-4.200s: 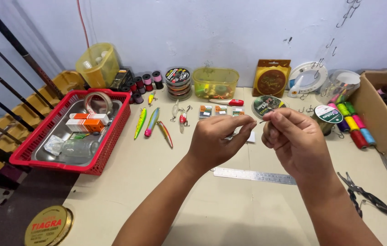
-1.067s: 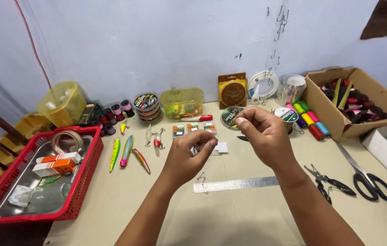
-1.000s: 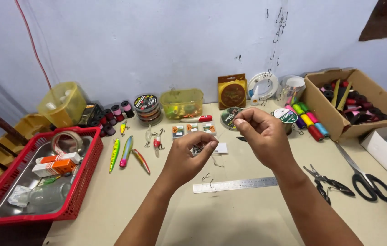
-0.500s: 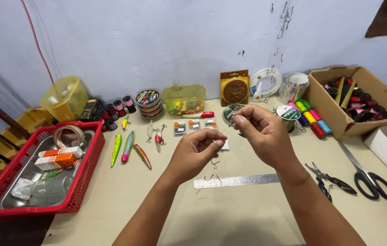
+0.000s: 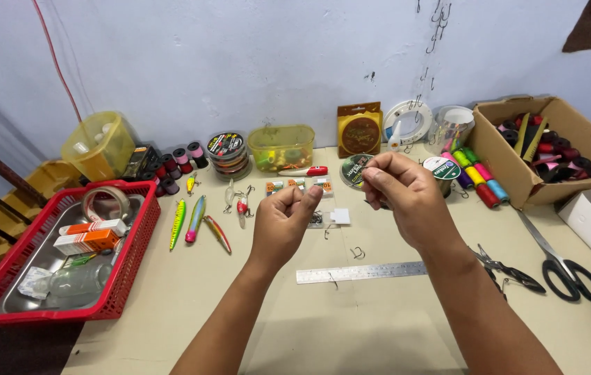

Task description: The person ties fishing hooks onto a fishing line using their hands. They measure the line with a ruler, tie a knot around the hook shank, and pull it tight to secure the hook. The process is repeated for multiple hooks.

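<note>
My left hand (image 5: 283, 223) is raised over the table with its fingers curled and thumb and forefinger pinched together. My right hand (image 5: 398, 193) is held a little higher and to the right, also pinched at the fingertips. A very fine fishing line seems to run between the two pinches, too thin to see clearly. Below the hands lie loose fish hooks (image 5: 357, 253), a small white packet (image 5: 340, 216) and a steel ruler (image 5: 361, 272).
A red basket (image 5: 130, 267) with tape and boxes stands at the left. Fishing lures (image 5: 197, 218), line spools (image 5: 225, 151), a yellow-green box (image 5: 281, 146), thread spools (image 5: 477, 179), a cardboard box (image 5: 509, 158), pliers (image 5: 511, 272) and scissors (image 5: 561, 265) ring the work area.
My hands have drawn apart: the left one has dropped slightly and the right one has lifted up and to the right. The view has shifted a little.
</note>
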